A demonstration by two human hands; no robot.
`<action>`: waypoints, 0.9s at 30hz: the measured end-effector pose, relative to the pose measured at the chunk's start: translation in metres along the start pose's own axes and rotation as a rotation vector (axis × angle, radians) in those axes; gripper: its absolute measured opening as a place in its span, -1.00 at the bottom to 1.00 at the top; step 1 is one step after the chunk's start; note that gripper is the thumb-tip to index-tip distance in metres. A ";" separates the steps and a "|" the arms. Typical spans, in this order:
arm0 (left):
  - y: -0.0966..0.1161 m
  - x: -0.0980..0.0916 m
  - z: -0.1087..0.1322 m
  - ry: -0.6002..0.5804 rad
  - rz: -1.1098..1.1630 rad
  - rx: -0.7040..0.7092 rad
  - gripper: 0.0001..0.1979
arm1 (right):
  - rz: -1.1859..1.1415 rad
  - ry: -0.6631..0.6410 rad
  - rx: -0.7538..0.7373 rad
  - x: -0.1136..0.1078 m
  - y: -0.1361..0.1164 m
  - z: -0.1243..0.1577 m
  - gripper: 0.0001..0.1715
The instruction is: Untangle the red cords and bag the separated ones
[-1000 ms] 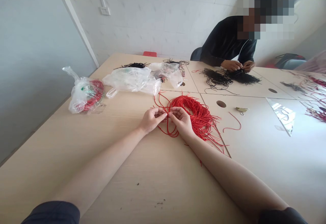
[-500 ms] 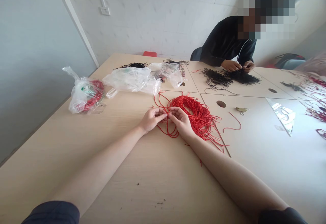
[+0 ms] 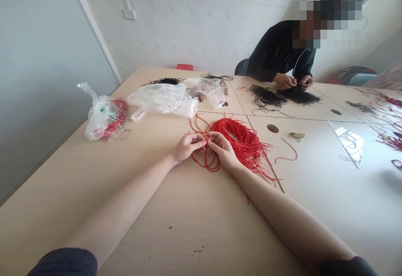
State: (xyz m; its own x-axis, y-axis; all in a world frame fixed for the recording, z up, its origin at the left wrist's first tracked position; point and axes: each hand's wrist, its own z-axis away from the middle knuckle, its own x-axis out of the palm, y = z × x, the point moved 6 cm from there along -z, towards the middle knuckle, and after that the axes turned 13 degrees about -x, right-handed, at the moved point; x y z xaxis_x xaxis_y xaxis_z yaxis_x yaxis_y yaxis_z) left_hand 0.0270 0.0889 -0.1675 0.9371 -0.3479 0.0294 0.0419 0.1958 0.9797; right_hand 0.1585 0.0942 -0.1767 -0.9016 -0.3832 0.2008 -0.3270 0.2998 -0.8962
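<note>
My left hand (image 3: 188, 147) and my right hand (image 3: 222, 147) meet fingertip to fingertip over the table, both pinching a red cord (image 3: 212, 168). Loops of this cord hang below the fingers, and loose strands spread out behind them. The exact spot where it is gripped is hidden by the thumbs and fingers. Beside and partly behind my right hand lies a large coiled bundle of red braided cords (image 3: 243, 140), its cut ends fanned toward the right.
Plastic bags (image 3: 163, 98) lie at the back left, near a tied bag with red cord (image 3: 105, 114). Across the table a person's hands (image 3: 293, 82) work at black cords (image 3: 266, 96). Toward the right are a brass-coloured clip (image 3: 298, 135), a single red strand (image 3: 293, 150) and a clear plate (image 3: 348, 140).
Almost nothing differs. Both my hands stay pinched on the cord in the same place, with only a very slight shift of the fingers.
</note>
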 end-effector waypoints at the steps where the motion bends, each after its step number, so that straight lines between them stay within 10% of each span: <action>1: 0.000 0.000 0.000 0.001 0.000 0.000 -0.80 | -0.002 0.002 0.001 0.000 0.000 0.000 -0.66; 27: -0.004 -0.006 -0.003 -0.004 0.025 -0.036 -0.83 | -0.013 0.022 0.031 -0.001 0.002 0.000 -0.62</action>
State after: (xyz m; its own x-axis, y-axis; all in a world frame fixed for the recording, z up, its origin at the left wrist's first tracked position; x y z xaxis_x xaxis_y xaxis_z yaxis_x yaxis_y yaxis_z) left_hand 0.0221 0.0930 -0.1719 0.9367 -0.3457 0.0549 0.0305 0.2371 0.9710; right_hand 0.1592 0.0950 -0.1794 -0.9034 -0.3674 0.2211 -0.3303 0.2673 -0.9052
